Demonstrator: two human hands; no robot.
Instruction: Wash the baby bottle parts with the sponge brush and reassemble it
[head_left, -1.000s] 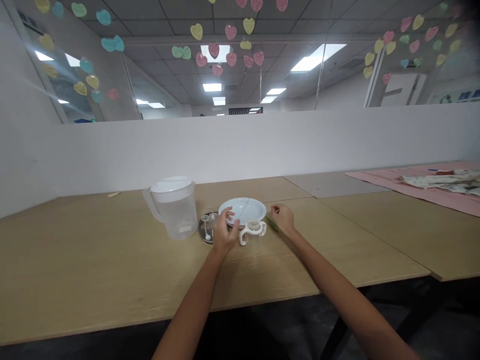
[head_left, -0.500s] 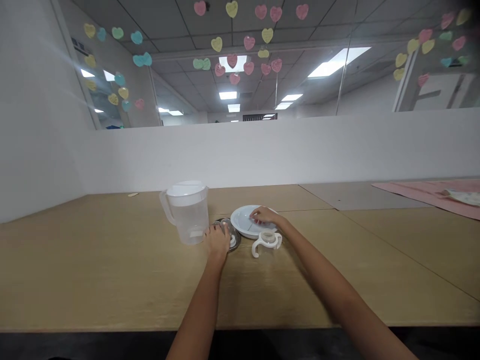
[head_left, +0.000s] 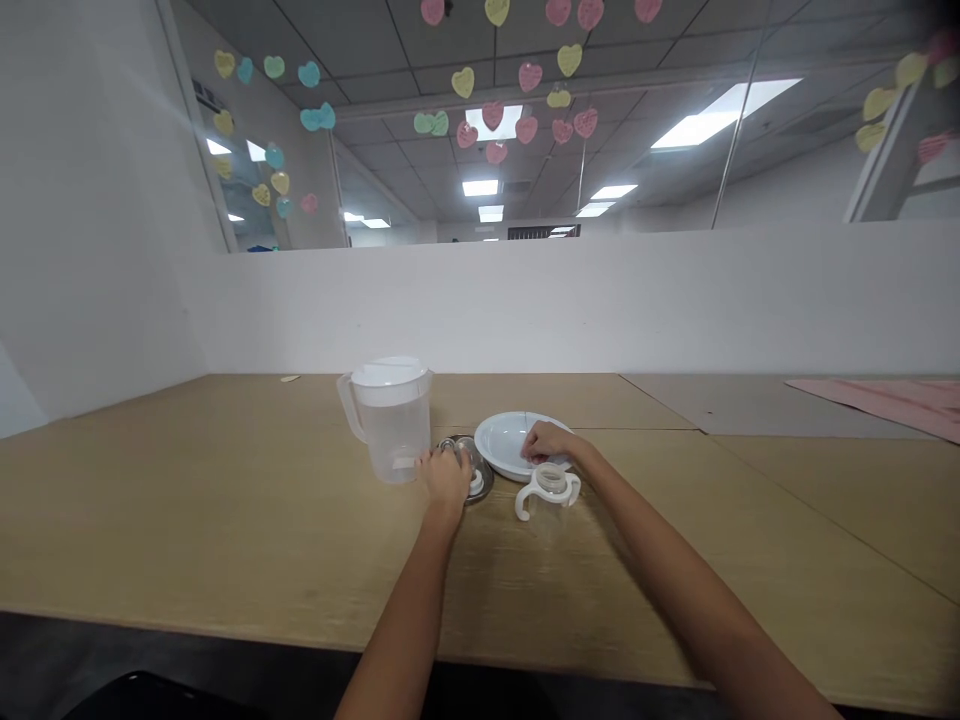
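Nearest: white two-handled ring (head_left: pixel 548 488) on table (head_left: pixel 225 520), untouched. Left hand (head_left: pixel 445 474) fingers curled over clear dome (head_left: pixel 459 449) on small metal dish (head_left: pixel 480 482), grip looks closed but blurry. Right hand (head_left: pixel 550 442) fingertips resting on white plate (head_left: pixel 504 440) rim. Pitcher (head_left: pixel 390 418) just left.

Under the left hand (head_left: pixel 445 474) lies a small round metal dish (head_left: pixel 477 478), flat on the table, with a clear dome-shaped piece (head_left: pixel 459 448), possibly a bottle cap, at the fingertips. The right hand (head_left: pixel 550 442) rests on the near rim of a white plate (head_left: pixel 504 440); just below it stands a white two-handled bottle collar (head_left: pixel 549 488).
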